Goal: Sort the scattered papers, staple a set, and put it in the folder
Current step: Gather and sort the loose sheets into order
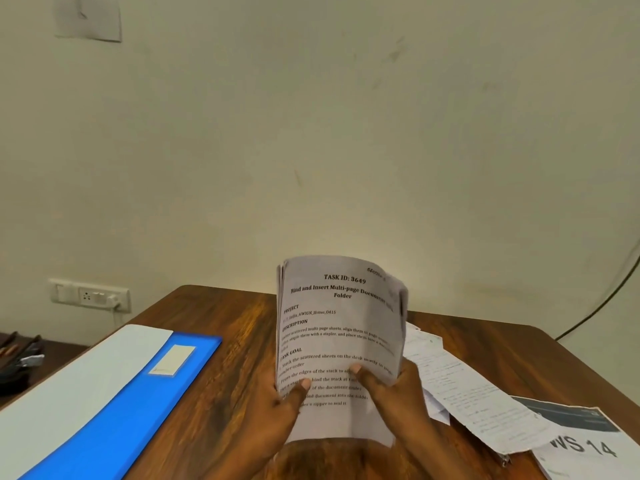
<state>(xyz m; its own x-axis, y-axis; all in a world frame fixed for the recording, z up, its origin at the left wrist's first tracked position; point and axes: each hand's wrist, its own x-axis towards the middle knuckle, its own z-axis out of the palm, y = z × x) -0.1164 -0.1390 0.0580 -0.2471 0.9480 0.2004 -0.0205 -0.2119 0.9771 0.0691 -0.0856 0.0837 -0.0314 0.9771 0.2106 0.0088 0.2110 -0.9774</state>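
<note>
Both hands grip one stack of printed sheets, upright above the wooden desk, top edges curling back; left hand and right hand pinch its lower half, thumbs across the text. Loose papers sprawl just right, a "WS 14" sheet beyond. Left lies the smooth blue folder, white sheet overlapping it

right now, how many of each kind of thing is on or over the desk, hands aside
Blue folder: 1
Held stack of printed sheets: 1
Loose papers lying at the right: at least 3, among them a text sheet and the sheet marked WS 14
Total: at least 5
</note>
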